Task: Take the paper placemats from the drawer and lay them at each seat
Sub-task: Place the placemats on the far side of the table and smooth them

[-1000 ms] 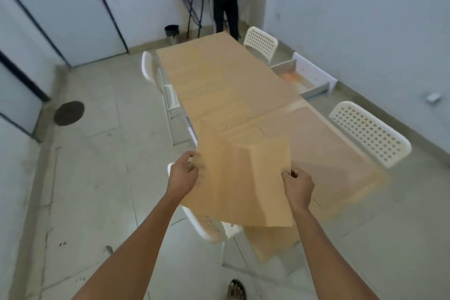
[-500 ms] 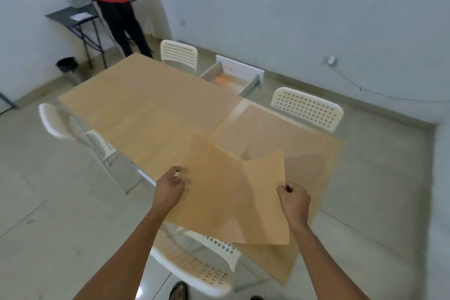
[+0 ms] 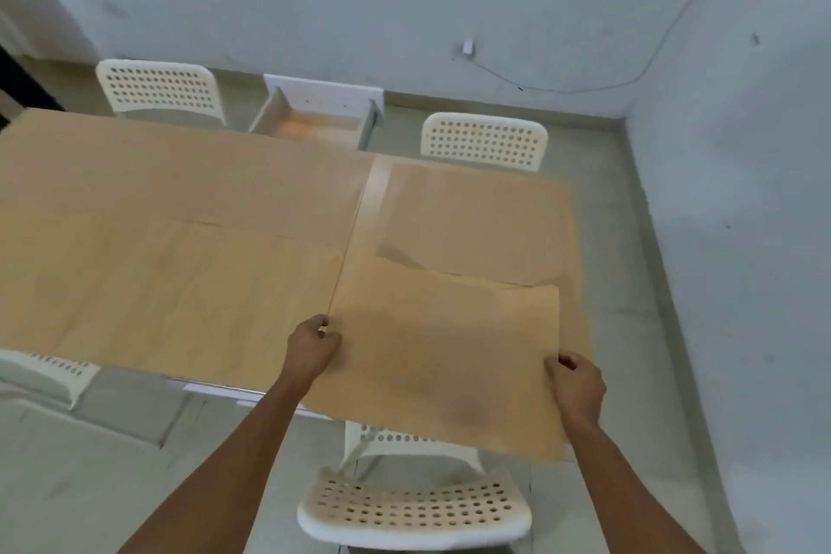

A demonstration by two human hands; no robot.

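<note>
Head view: left hand [image 3: 313,344] and right hand [image 3: 577,387] pinch placemat [image 3: 443,355] edges.

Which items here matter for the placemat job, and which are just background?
Part of the job:
- paper placemat, held by left hand and right hand
- open drawer
- table
- near chair, far chairs

Just background:
- wall cable
- wall socket
</note>
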